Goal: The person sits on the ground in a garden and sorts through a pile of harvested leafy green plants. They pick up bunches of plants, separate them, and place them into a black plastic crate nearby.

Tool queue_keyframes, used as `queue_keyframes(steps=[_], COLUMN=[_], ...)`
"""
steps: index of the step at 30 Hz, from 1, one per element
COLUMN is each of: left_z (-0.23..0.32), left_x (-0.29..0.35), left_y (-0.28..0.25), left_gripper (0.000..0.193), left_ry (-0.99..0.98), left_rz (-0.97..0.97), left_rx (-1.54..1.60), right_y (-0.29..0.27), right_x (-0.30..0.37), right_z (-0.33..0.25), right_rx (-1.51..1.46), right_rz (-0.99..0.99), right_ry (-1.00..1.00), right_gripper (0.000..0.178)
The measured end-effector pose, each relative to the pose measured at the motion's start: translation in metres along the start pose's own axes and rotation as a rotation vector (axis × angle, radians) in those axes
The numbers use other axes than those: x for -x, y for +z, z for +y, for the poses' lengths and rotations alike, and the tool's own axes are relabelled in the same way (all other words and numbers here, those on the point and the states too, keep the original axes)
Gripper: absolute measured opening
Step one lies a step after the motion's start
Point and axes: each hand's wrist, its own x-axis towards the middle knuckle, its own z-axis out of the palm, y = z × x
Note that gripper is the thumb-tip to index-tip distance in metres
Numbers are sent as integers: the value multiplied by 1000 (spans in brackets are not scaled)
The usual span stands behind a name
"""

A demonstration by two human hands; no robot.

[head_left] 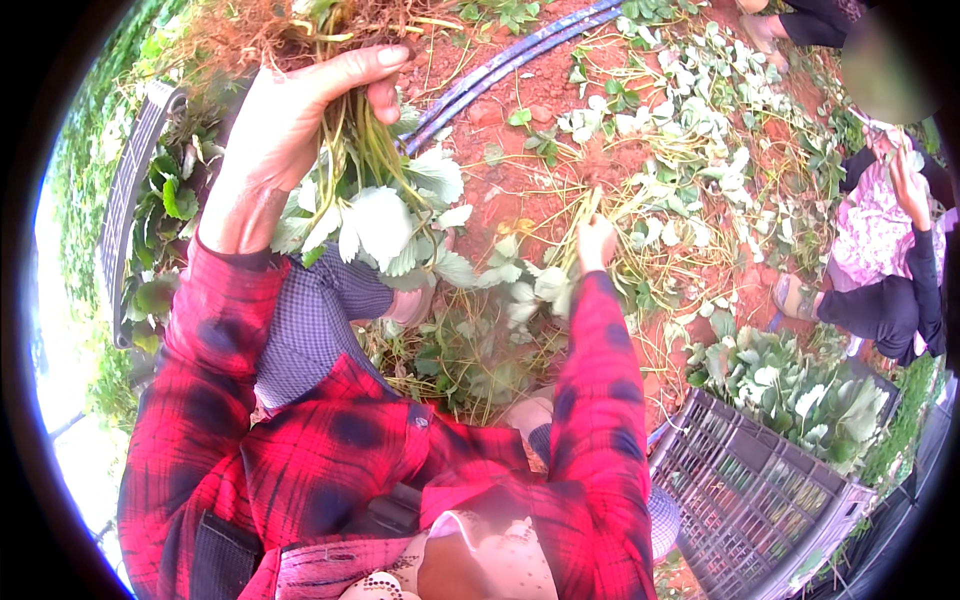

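Observation:
My left hand (pixel 305 112) is raised at the upper left, its fingers wrapped round a bunch of strawberry plants (pixel 375 222). The bunch hangs upside down, with reddish-brown bare roots (pixel 290 30) above the hand and pale-backed leaves below. Lower and to the right, my right hand (pixel 597 245) is closed on the stems of more strawberry plants (pixel 583 212) at ground level. Its fingertips are mostly hidden. Loose plants (pixel 690 185) lie spread over the red soil beyond it.
A dark crate (pixel 140 200) with leafy plants stands at the left. Another slatted plastic crate (pixel 750 490) sits at the lower right, beside plants (pixel 800 390). Blue hoses (pixel 510 62) cross the soil. A co-worker (pixel 885 240) sits at the right; another person's leg (pixel 810 28) shows at the top right.

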Motion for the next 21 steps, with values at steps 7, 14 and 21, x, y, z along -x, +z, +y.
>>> queue_keyframes(steps=[7,14,21], left_z=[0,-5,-36], left_x=[1,-10,-13], left_y=[0,19,57], left_gripper=[15,16,18], left_ry=[-5,-3,-252], left_rz=[-52,-116,-264], left_rx=[-6,181,282], right_y=[-78,-107,-157], right_x=[37,73,142], right_z=[-23,-58,-90], right_rx=[-1336,-1276,-1467], right_rz=[-393,-358,-533], right_ry=[-16,-147,-227], right_gripper=[22,22,19])
